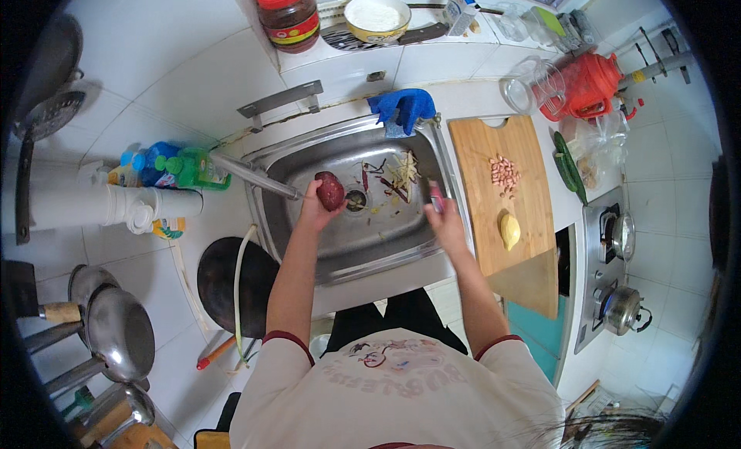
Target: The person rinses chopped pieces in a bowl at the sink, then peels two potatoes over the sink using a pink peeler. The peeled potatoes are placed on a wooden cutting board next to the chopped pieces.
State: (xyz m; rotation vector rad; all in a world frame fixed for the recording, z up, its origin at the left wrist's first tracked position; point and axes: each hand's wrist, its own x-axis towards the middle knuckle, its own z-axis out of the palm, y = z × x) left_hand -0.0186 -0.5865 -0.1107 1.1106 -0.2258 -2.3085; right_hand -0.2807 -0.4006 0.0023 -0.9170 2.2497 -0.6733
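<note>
My left hand (316,213) grips a red-skinned potato (330,191) above the left part of the stainless steel sink (341,246). Over the sink's right side, my right hand (448,226) holds a small pink-handled tool, likely a peeler (436,197); its head is blurred. Below the hands, pale peelings (404,170) and dark red scraps (393,188) lie on the sink floor around the drain (355,201). To the right, a wooden cutting board (472,217) bears a pile of pink peanuts (505,174) and a peeled yellow potato (509,231).
The faucet (260,177) reaches in from the left. A blue cloth (405,109) drapes over the sink's back edge. Cucumbers (568,168) lie beyond the board, near a gas stove (590,287) with a kettle (623,311). A black wok (220,287) stands left. A knife (425,33) rests on the ledge.
</note>
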